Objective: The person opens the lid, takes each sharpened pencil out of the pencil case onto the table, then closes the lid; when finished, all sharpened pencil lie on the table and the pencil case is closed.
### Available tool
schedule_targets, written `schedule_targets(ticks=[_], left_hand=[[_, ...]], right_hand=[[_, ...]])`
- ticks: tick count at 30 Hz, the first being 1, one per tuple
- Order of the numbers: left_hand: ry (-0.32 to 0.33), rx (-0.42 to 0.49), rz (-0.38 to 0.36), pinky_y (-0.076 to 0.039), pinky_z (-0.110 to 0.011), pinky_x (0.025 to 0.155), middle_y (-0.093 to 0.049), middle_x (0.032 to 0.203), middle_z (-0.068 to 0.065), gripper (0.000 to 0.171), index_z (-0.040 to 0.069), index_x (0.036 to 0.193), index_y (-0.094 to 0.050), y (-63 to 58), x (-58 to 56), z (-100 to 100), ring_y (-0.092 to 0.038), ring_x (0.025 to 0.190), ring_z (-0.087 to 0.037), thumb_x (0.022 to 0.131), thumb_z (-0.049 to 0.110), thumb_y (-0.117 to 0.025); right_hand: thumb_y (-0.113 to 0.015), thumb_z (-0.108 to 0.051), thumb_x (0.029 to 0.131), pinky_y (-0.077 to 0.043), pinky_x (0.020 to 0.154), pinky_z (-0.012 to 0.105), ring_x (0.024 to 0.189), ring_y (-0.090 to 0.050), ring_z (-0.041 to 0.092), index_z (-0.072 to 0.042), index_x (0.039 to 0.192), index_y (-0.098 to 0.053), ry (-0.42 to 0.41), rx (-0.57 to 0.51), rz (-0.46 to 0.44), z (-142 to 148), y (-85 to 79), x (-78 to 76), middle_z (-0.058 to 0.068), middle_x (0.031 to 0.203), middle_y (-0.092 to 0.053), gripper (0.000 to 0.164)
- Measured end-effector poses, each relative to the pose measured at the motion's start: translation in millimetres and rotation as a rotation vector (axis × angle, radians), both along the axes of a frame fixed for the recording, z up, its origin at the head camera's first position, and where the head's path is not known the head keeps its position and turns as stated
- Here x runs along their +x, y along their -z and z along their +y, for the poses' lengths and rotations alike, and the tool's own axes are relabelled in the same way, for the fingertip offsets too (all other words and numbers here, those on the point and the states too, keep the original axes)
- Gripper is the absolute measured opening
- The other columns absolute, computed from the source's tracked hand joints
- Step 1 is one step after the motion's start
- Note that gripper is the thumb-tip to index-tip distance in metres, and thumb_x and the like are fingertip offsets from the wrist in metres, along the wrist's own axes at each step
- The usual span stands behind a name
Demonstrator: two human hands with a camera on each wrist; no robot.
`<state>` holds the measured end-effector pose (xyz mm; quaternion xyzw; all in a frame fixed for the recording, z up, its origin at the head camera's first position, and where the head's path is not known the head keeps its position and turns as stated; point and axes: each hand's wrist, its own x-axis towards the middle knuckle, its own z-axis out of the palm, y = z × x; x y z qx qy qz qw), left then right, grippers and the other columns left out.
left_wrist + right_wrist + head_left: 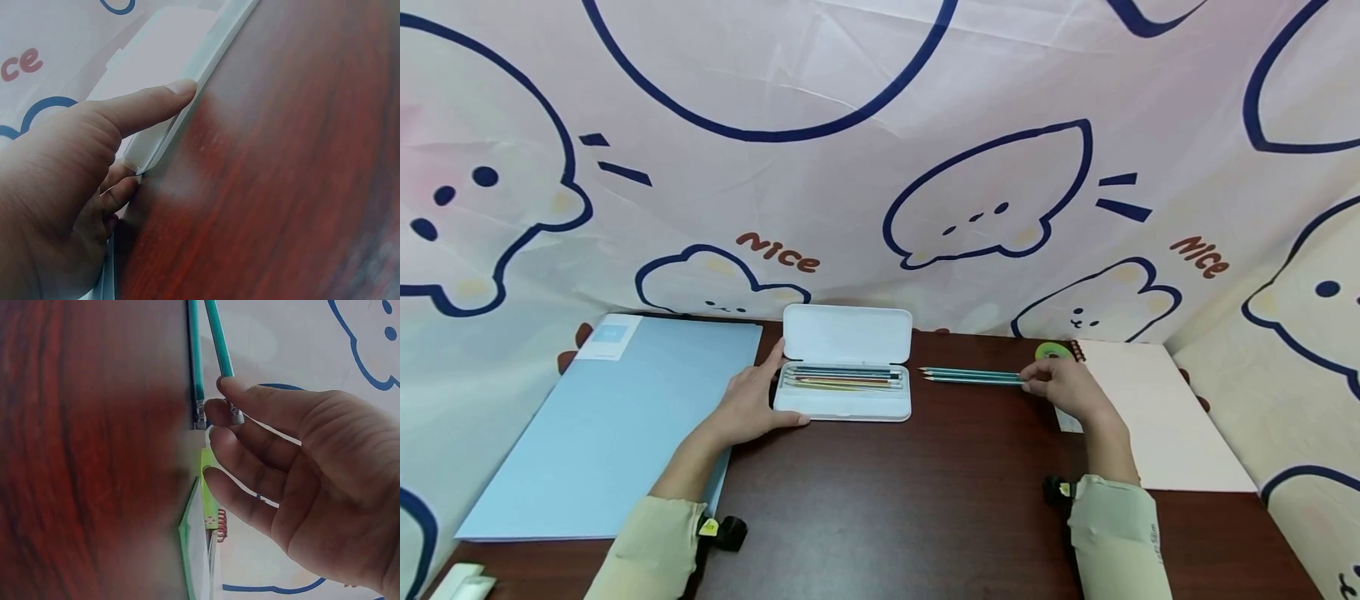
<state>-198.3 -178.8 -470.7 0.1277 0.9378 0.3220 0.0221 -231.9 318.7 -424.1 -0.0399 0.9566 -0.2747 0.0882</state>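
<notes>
A white pencil case [842,410] lies on the table with its lid [848,335] raised and several pencils [842,380] inside. My left hand [747,406] grips its left end, thumb along the front edge and the other fingers round the side. To the right of the case, green pencils [972,377] with their points to the left reach my right hand [1067,389]. In the right wrist view, my thumb and index finger pinch one green pencil [219,337] near its eraser end, tilted away from another pencil [197,369] close to the tabletop.
A large light-blue folder [617,433] covers the table's left side. On the right lies a spiral-bound white pad [1157,417], with a green tape roll [1051,350] behind my right hand. White objects [463,583] sit at the front left corner. A printed cloth [850,208] hangs behind.
</notes>
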Motion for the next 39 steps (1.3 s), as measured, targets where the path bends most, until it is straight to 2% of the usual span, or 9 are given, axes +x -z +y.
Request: schedule_targets(ticks=[5, 9, 13, 19, 26, 33, 39], left_hand=[[-0.003, -0.001, 0.001, -0.026, -0.065, 0.111, -0.055, 0.148, -0.011, 0.129, 0.011, 0.164, -0.002, -0.9, 0.5, 0.5, -0.049, 0.128, -0.039, 0.075, 0.050, -0.087], [-0.005, 0.005, 0.001, -0.025, -0.065, 0.111, -0.055, 0.148, -0.011, 0.130, 0.011, 0.164, -0.002, -0.6, 0.6, 0.4, -0.048, 0.128, -0.039, 0.075, 0.050, -0.087], [-0.004, 0.010, 0.001, -0.025, -0.065, 0.112, -0.055, 0.148, -0.010, 0.130, 0.011, 0.164, -0.003, 0.1, 0.2, -0.1, -0.048, 0.128, -0.039, 0.074, 0.050, -0.087], [-0.001, 0.009, 0.009, -0.025, -0.065, 0.111, -0.056, 0.148, -0.010, 0.130, 0.011, 0.164, -0.002, 0.2, -0.6, -0.2, -0.048, 0.128, -0.039, 0.074, 0.051, -0.087], [-0.003, 0.000, 0.006, -0.025, -0.065, 0.111, -0.056, 0.147, -0.010, 0.130, 0.011, 0.164, -0.003, 0.2, 0.4, 0.8, -0.049, 0.128, -0.039, 0.074, 0.051, -0.087], [-0.009, -0.002, 0.009, -0.026, -0.064, 0.111, -0.056, 0.147, -0.009, 0.129, 0.012, 0.164, -0.003, 0.6, 0.7, 1.4, -0.049, 0.127, -0.038, 0.075, 0.049, -0.087], [-0.010, -0.005, -0.001, -0.024, -0.066, 0.112, -0.055, 0.148, -0.012, 0.129, 0.011, 0.164, -0.003, -1.2, 0.9, 1.4, -0.048, 0.128, -0.040, 0.075, 0.049, -0.087]], right_hand=[[-0.066, -0.015, 0.098, -0.050, 0.079, 0.038, 0.092, -0.058, 0.025, -0.006, 0.109, -0.076, -0.002, 0.014, 0.010, -0.1, 2.5, -1.1, 0.011, 0.102, -0.072, 0.017], [-0.067, -0.019, 0.098, -0.050, 0.081, 0.039, 0.097, -0.057, 0.027, -0.009, 0.111, -0.077, -0.001, 0.016, 0.015, 2.0, 4.7, -2.0, 0.012, 0.109, -0.071, 0.019], [-0.066, -0.019, 0.099, -0.049, 0.085, 0.041, 0.102, -0.057, 0.028, -0.011, 0.114, -0.077, 0.015, 0.003, 0.000, 4.5, 5.8, -2.3, 0.014, 0.116, -0.070, 0.020], [-0.064, -0.014, 0.099, -0.049, 0.089, 0.045, 0.106, -0.056, 0.030, -0.008, 0.117, -0.075, 0.041, -0.017, -0.041, 5.7, 8.0, -2.5, 0.017, 0.117, -0.069, 0.022], [-0.066, -0.019, 0.099, -0.049, 0.092, 0.047, 0.110, -0.055, 0.030, -0.010, 0.117, -0.076, 0.055, -0.032, -0.053, 5.6, 8.5, -1.8, 0.017, 0.125, -0.066, 0.022], [-0.066, -0.015, 0.098, -0.049, 0.083, 0.040, 0.099, -0.056, 0.027, -0.007, 0.113, -0.075, 0.023, 0.012, -0.012, 3.7, 8.2, -2.6, 0.013, 0.110, -0.070, 0.019], [-0.065, -0.011, 0.098, -0.047, 0.077, 0.036, 0.090, -0.055, 0.024, -0.006, 0.108, -0.074, 0.026, 0.013, 0.001, 3.1, 9.0, -3.7, 0.009, 0.099, -0.067, 0.015]])
